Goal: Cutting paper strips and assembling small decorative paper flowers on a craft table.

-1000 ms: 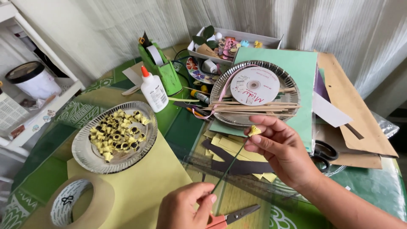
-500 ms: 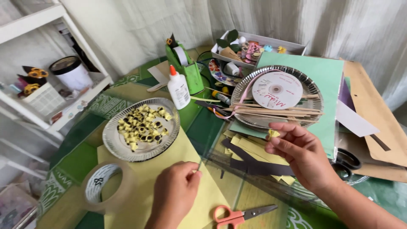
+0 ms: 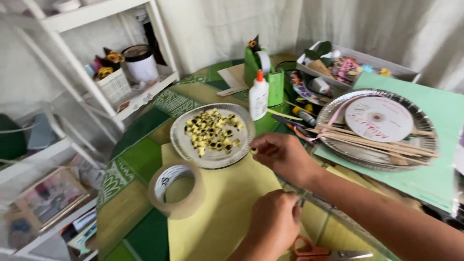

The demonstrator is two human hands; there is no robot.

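- White shelf unit [image 3: 96, 92] at far left: holds a white tub with a dark lid [image 3: 140, 63] and a small white basket [image 3: 113, 82] of yellow-black bits.
- Roll of tan packing tape [image 3: 176, 191] lies flat on the yellow paper sheet [image 3: 227, 203], just below the foil plate.
- Foil plate [image 3: 212, 135] holds a heap of small yellow-and-black pieces [image 3: 212, 130]; its right rim lies just beside the right hand.
- White glue bottle [image 3: 258, 96], orange cap, stands upright behind the plate, against a green desk organiser [image 3: 270, 77].
- Right hand [image 3: 282, 154]: thumb and forefinger pinched shut on one small yellow piece [image 3: 253, 151], held at the plate's right edge, above the yellow sheet.
- Left hand [image 3: 273, 220]: fingers curled closed over the yellow sheet, gripping a thin dark stick [image 3: 302, 198] that is mostly hidden.
- Orange-handled scissors [image 3: 324, 251] lie at the bottom edge, right of the left hand.
- Second foil plate [image 3: 377, 128] at right, on light green card [image 3: 435, 179]: carries a flat white round spool [image 3: 379, 118] with pink ribbon and a bundle of wooden skewers [image 3: 372, 140].
- Grey tray [image 3: 353, 65] of mixed craft bits behind it.
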